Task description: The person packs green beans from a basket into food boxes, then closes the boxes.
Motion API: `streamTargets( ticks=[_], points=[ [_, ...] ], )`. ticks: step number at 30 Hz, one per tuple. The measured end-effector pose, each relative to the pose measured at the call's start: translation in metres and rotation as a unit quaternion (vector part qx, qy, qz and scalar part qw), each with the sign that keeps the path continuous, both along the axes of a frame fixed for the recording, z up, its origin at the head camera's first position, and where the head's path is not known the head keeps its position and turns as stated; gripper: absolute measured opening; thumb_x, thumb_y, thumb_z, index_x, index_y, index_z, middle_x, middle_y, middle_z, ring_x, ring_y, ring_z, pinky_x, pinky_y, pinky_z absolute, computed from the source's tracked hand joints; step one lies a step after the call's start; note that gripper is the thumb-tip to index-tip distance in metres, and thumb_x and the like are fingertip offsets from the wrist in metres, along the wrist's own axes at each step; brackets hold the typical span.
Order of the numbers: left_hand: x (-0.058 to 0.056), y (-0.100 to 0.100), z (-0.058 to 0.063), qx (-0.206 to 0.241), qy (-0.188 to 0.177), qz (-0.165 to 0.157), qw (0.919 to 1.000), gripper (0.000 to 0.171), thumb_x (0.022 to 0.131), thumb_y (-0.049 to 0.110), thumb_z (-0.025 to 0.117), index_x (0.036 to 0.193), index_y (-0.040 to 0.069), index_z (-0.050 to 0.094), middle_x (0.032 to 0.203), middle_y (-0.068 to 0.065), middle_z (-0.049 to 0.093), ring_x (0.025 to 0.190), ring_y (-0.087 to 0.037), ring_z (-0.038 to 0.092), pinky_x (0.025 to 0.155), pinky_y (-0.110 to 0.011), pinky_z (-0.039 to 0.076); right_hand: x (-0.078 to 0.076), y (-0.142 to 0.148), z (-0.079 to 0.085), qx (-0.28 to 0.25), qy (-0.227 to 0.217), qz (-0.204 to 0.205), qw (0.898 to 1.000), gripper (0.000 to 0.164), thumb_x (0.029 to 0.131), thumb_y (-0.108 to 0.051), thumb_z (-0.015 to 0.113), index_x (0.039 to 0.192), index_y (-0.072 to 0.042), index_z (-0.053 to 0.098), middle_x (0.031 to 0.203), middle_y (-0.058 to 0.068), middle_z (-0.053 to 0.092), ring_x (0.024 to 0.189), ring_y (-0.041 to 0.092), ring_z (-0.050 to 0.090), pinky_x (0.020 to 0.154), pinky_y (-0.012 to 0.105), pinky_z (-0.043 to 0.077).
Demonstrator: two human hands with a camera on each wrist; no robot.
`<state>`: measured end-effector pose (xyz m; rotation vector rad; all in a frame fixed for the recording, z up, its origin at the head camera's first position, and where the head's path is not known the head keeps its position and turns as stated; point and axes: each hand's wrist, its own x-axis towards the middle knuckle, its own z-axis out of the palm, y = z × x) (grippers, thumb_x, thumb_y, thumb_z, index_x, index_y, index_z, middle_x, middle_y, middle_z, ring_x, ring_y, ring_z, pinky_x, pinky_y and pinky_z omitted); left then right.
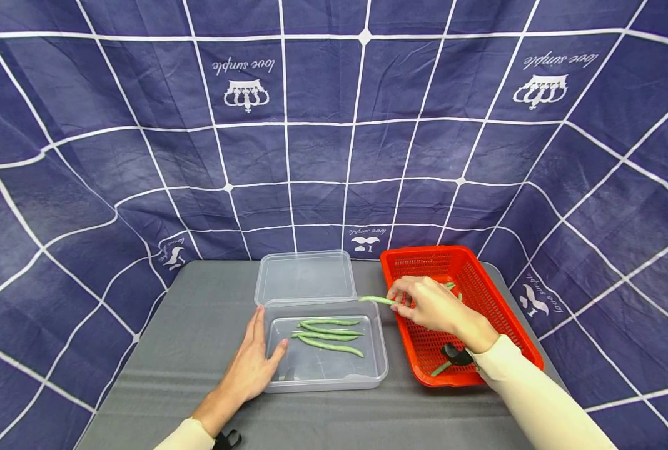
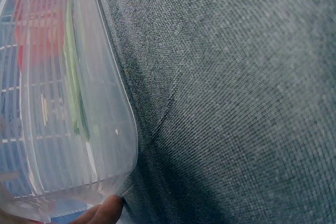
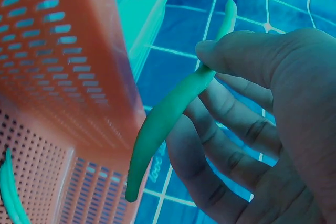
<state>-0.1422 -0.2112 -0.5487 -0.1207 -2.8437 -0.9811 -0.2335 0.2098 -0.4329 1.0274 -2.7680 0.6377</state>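
My right hand (image 1: 431,304) pinches one green bean (image 1: 376,300) over the left rim of the red basket (image 1: 398,294). In the right wrist view, the same bean (image 3: 168,111) crosses between thumb and fingers, both ends free. My left hand (image 1: 249,362), fingers fairly straight, lies against the left side of a clear plastic box (image 1: 328,383), its thumb reaching over the rim. Several green beans (image 1: 334,345) lie sideways inside that box. A fingertip of the left hand (image 2: 107,211) touches the box corner in the left wrist view.
The box's clear lid (image 1: 306,275) lies flat behind it. More beans (image 1: 441,369) are in the basket, partly hidden by my right arm. A grey cloth (image 1: 199,312) covers the table, and a blue checked curtain (image 1: 323,150) stands behind and at both sides.
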Motion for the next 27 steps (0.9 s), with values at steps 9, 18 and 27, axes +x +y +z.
streamTargets(
  ticks=[9, 18, 27],
  points=[
    [0.003, -0.001, 0.002, 0.001, 0.009, 0.000, 1.0000, 0.101, 0.115, 0.043, 0.072, 0.185, -0.003, 0.014, 0.191, -0.032, 0.024, 0.172, -0.055, 0.041, 0.136, -0.068, 0.043, 0.006, -0.025, -0.001, 0.003, 0.007, 0.016, 1.000, 0.016, 0.098, -0.014, 0.093, 0.108, -0.023, 0.084, 0.098, -0.015, 0.075, 0.088, 0.004, 0.075, 0.072, 0.022, 0.058],
    [0.002, -0.002, 0.003, 0.005, 0.005, 0.000, 1.0000, 0.101, 0.115, 0.041, 0.072, 0.185, -0.003, 0.014, 0.191, -0.032, 0.023, 0.172, -0.055, 0.041, 0.137, -0.068, 0.042, 0.001, -0.041, -0.018, -0.041, 0.002, 0.073, 0.997, 0.011, 0.103, -0.020, 0.088, 0.108, -0.029, 0.084, 0.097, -0.017, 0.072, 0.084, -0.005, 0.069, 0.069, 0.023, 0.061],
    [0.002, 0.001, 0.001, 0.003, 0.021, 0.004, 0.9998, 0.099, 0.114, 0.039, 0.073, 0.184, -0.004, 0.018, 0.189, -0.032, 0.028, 0.169, -0.055, 0.045, 0.133, -0.069, 0.045, 0.006, -0.059, -0.020, -0.028, -0.006, 0.090, 0.996, 0.011, 0.102, -0.018, 0.087, 0.111, -0.025, 0.085, 0.098, -0.012, 0.073, 0.079, -0.002, 0.069, 0.068, 0.025, 0.060]
  ],
)
